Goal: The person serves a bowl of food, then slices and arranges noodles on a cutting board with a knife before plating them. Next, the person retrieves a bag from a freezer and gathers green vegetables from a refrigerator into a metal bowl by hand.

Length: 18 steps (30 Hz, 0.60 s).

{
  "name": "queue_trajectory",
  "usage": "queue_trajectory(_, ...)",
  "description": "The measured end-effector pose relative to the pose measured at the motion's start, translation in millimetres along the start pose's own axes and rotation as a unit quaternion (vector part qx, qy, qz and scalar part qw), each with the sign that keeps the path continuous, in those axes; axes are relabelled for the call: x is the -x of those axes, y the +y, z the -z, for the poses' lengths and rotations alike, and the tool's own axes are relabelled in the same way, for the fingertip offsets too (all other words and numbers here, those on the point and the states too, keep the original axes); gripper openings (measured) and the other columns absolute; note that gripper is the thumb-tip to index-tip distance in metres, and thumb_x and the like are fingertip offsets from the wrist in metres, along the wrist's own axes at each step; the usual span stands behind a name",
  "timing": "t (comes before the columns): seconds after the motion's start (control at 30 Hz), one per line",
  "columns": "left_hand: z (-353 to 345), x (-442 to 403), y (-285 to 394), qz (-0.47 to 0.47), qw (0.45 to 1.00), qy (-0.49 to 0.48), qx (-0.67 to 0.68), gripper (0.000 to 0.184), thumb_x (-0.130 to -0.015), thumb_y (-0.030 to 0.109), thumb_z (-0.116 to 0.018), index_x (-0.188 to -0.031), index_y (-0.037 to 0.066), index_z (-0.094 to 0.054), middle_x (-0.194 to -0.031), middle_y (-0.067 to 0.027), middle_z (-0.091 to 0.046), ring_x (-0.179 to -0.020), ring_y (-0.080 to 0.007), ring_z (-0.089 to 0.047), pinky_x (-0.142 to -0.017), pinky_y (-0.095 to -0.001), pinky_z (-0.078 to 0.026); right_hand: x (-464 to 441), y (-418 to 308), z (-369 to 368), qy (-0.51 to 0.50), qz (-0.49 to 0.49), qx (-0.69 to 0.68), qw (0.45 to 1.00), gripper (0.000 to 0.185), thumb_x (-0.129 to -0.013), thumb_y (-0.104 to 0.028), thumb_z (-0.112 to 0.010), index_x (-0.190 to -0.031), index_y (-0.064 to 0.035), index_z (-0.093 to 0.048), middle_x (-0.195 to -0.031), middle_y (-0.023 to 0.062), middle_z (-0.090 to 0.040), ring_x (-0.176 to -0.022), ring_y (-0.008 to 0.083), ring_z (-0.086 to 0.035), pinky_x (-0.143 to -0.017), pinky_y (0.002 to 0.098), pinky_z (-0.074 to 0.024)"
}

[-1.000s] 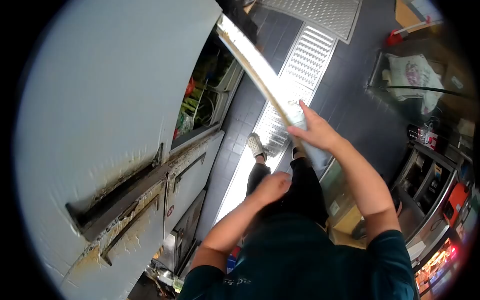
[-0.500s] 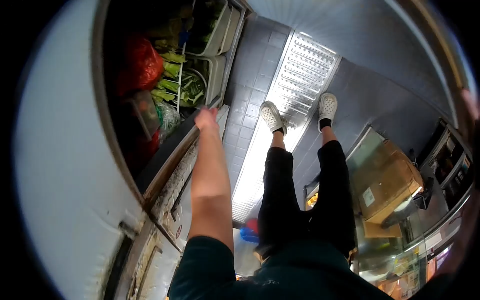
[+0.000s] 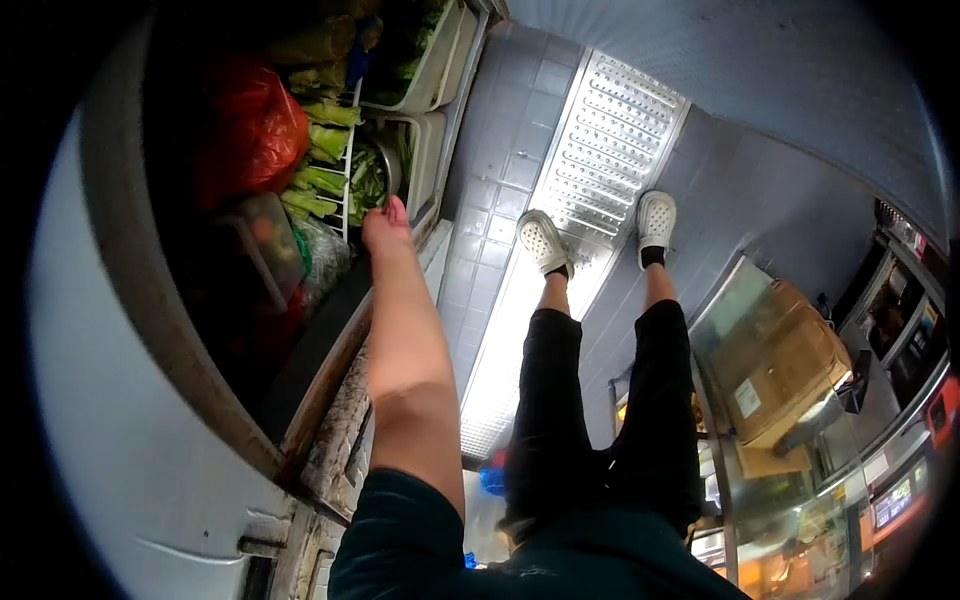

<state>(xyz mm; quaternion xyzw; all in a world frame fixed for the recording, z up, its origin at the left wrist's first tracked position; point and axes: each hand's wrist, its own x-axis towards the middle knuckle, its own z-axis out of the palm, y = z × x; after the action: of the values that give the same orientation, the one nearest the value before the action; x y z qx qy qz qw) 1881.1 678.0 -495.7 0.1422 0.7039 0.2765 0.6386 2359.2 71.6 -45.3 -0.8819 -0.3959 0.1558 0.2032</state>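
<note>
My left hand (image 3: 386,224) reaches into an open refrigerator compartment. Its thumb lies at the rim of a round metal bowl (image 3: 391,165) and the fingers appear closed around that edge, partly hidden. Cut green vegetables (image 3: 368,185) fill the bowl. Beside it, stalks of leafy greens (image 3: 318,180) lie on a white wire rack (image 3: 349,170). A red plastic bag (image 3: 262,135), a clear plastic container (image 3: 262,245) and a clear wrapped bundle (image 3: 325,262) sit deeper inside. My right hand is not visible.
Pale plastic bins (image 3: 428,150) line the compartment's side. The white refrigerator door (image 3: 110,420) stands open at the left. A perforated metal drain cover (image 3: 610,140) crosses the tiled floor under my shoes (image 3: 545,240). A cardboard box (image 3: 785,360) stands at the right.
My left hand has moved inward to the bowl's rim, with its thumb now raised. The view has shifted, showing more of the compartment. The blurred shape at the right edge is gone.
</note>
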Motion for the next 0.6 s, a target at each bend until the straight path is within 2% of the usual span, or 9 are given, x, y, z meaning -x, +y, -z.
queue_trajectory(0.1, 4, 49, -10, -0.03, 0.999, -0.009, 0.004, 0.018, -0.1, 0.007, -0.047, -0.108, -0.007, -0.054, -0.1, -0.0149, -0.063, -0.084, -0.0247, -0.063, -0.08, -0.0359, -0.063, -3, 8, 4, -0.015, 0.041, 0.082, 0.996, 0.072, -0.091, -0.059, -0.07, -0.127, 0.0028, -0.061, -0.119, 0.0185, -0.067, -0.107, 0.0271, -0.065, -0.094, 0.0399, -0.0547)
queue_trajectory(0.13, 9, 61, -11, -0.04, 0.999, -0.011, 0.001, 0.017, -0.1, 0.007, -0.047, -0.109, -0.006, -0.054, -0.099, -0.0145, -0.063, -0.084, -0.0245, -0.063, -0.08, -0.0362, -0.063, -13, -5, -18, 0.135, 0.156, 0.263, 0.943, 0.074, -0.093, -0.058, -0.067, -0.133, 0.0038, -0.055, -0.13, 0.023, -0.06, -0.116, 0.0316, -0.06, -0.098, 0.0435, -0.0542)
queue_trajectory(0.2, 22, 73, -10, -0.026, 0.999, -0.019, 0.005, 0.016, -0.098, 0.005, -0.049, -0.111, -0.005, -0.053, -0.098, -0.0145, -0.063, -0.085, -0.0248, -0.065, -0.077, -0.0369, -0.063, 8, -35, -38, 0.258, 0.231, 0.335, 0.877, 0.07, -0.094, -0.05, -0.063, -0.141, 0.0007, -0.05, -0.139, 0.024, -0.053, -0.126, 0.0343, -0.054, -0.104, 0.0493, -0.0485)
queue_trajectory(0.27, 46, 99, -11, -0.045, 0.999, -0.017, -0.019, 0.016, -0.097, 0.002, -0.05, -0.112, -0.003, -0.053, -0.096, -0.0146, -0.064, -0.082, -0.0249, -0.066, -0.073, -0.0373, -0.063, 28, -72, -79, 0.279, 0.211, 0.234, 0.907, 0.068, -0.095, -0.042, -0.059, -0.148, -0.0025, -0.044, -0.148, 0.0251, -0.047, -0.135, 0.0371, -0.049, -0.11, 0.0551, -0.0428)
queue_trajectory(0.37, 55, 162, -29, -0.094, 0.987, -0.045, -0.12, 0.016, -0.095, -0.001, -0.052, -0.111, -0.001, -0.052, -0.091, -0.0145, -0.064, -0.07, -0.0244, -0.066, -0.064, -0.0369, -0.062, 18, -170, -214, 0.142, -0.044, -0.046, 0.988, 0.046, -0.095, -0.001, -0.063, -0.14, -0.0031, -0.056, -0.14, 0.015, -0.059, -0.119, 0.0246, -0.063, -0.084, 0.0323, -0.0566)
queue_trajectory(0.4, 61, 180, -37, -0.097, 0.979, -0.069, -0.164, 0.015, -0.095, -0.001, -0.052, -0.11, -0.001, -0.051, -0.088, -0.0144, -0.063, -0.065, -0.024, -0.065, -0.06, -0.0366, -0.061, 24, -171, -276, 0.075, -0.115, -0.179, 0.974, 0.048, -0.093, -0.003, -0.066, -0.14, -0.0056, -0.057, -0.13, 0.0187, -0.064, -0.108, 0.0265, -0.067, -0.082, 0.033, -0.0597)
queue_trajectory(0.43, 66, 195, -45, -0.096, 0.969, -0.091, -0.208, 0.015, -0.095, -0.002, -0.053, -0.109, -0.001, -0.051, -0.086, -0.0143, -0.063, -0.059, -0.0236, -0.064, -0.057, -0.0362, -0.06, 13, -193, -304, -0.131, -0.31, -0.344, 0.876, 0.05, -0.095, -0.01, -0.068, -0.143, -0.0031, -0.054, -0.131, 0.0189, -0.064, -0.099, 0.0262, -0.069, -0.083, 0.0331, -0.0583)
queue_trajectory(0.53, 74, 229, -74, -0.093, 0.947, -0.132, -0.276, 0.013, -0.095, -0.001, -0.055, -0.107, -0.001, -0.049, -0.083, -0.0147, -0.063, -0.054, -0.0229, -0.063, -0.051, -0.0343, -0.057, 29, -192, -430, -0.208, -0.272, -0.407, 0.847, 0.071, -0.094, -0.022, -0.069, -0.153, 0.0033, -0.037, -0.115, 0.0207, -0.07, -0.092, 0.0216, -0.07, -0.081, 0.035, -0.0567)
queue_trajectory(0.6, 71, 250, -89, -0.075, 0.931, -0.174, -0.313, 0.012, -0.095, 0.0, -0.056, -0.106, -0.001, -0.049, -0.084, -0.0151, -0.063, -0.056, -0.0219, -0.065, -0.05, -0.0337, -0.057, 31, -188, -468, -0.216, -0.313, -0.535, 0.754, 0.071, -0.094, -0.019, -0.068, -0.153, 0.0028, -0.035, -0.106, 0.0184, -0.071, -0.08, 0.0187, -0.067, -0.073, 0.0327, -0.0548)
